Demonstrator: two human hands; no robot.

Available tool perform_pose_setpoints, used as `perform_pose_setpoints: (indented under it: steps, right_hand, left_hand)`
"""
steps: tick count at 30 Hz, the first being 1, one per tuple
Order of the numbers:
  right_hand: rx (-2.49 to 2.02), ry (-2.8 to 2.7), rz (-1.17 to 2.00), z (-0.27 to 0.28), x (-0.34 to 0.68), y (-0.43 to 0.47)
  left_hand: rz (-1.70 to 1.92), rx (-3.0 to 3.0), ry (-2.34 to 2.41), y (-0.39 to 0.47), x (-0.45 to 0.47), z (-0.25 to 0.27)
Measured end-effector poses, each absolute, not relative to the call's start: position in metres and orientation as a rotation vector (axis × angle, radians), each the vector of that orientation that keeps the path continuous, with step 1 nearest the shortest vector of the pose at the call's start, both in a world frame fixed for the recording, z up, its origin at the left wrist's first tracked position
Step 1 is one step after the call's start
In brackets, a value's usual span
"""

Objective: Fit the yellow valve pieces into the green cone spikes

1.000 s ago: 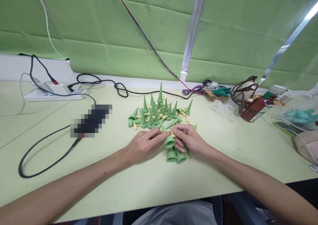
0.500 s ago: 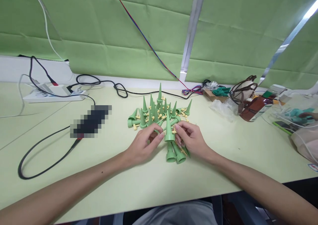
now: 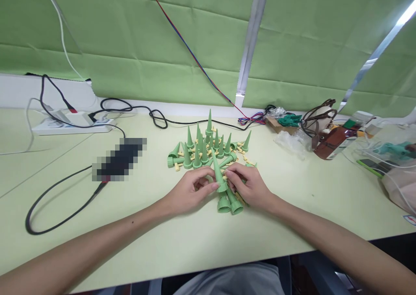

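A green plastic watering spike [image 3: 217, 171] is held between my two hands, its tip leaning left and its wide collar low. My left hand [image 3: 191, 190] grips it near the collar, thumb at the side and fingers curled behind. The fingers of my right hand [image 3: 248, 184] are pinched at the small yellow valve [image 3: 225, 178] on the spike's side; they partly cover it. Just below lie two more green spikes [image 3: 236, 206], open collars facing me. Behind my hands is a cluster of green spikes [image 3: 196, 156], several upright and some lying, with small yellow valves [image 3: 177, 167] among them.
At left, a black cable loops around a pixelated dark object [image 3: 118, 160] near a white power strip [image 3: 71, 126]. To the right are a brown bottle [image 3: 334, 143], crumpled clear plastic [image 3: 294, 143] and a green-edged phone [image 3: 370, 167]. The table's front edge [image 3: 130, 277] runs before me.
My left hand has moved right and closed on the spike's collar. The spike has tipped from upright to leaning left. My right hand has shifted slightly left with the valve.
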State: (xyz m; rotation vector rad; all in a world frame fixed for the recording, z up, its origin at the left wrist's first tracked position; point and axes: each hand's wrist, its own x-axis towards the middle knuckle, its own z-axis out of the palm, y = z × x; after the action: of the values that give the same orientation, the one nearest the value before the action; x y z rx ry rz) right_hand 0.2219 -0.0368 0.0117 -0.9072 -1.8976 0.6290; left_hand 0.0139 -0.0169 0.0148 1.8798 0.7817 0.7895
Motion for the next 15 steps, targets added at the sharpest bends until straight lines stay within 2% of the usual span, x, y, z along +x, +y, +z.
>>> perform_pose_setpoints:
  steps: [5,15]
  right_hand:
    - [-0.861,-1.953,0.589,0.0101,0.2203,-0.0362]
    - [-0.87,-1.948,0.597,0.0088,0.2187,-0.039]
  left_hand:
    - [0.707,1.69,0.698,-0.0148,0.0133,0.0122]
    - [0.728,1.672,0.679,-0.0147,0.013,0.0109]
